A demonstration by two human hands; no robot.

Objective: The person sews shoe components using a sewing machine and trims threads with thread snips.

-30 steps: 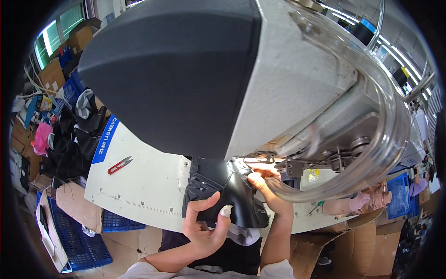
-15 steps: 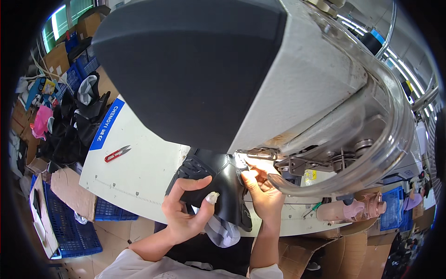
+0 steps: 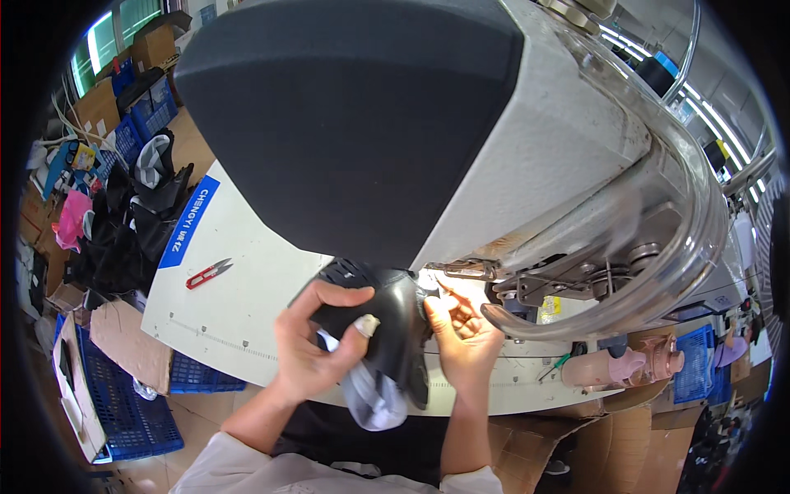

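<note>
A black, glossy leather-like piece shaped like a shoe upper lies under the sewing machine head. Its grey and white lining hangs out toward me. My left hand grips the piece's left side, index finger and thumb on top, the other fingers partly hidden; a pale cover sits on the thumb tip. On the other side, my right hand pinches the edge close to the brightly lit needle area. The machine's body hides the needle, and glare blurs the fingertips there.
Red-handled thread snips lie on the white table. A clear curved guard is close to my right hand. At right are a pink bottle and a green-handled tool. Blue crates and a cardboard box flank the table.
The black piece has turned and shifted slightly left at its near end, its lining swinging left too. My left hand moved a little left with it; the right stays near the needle area.
</note>
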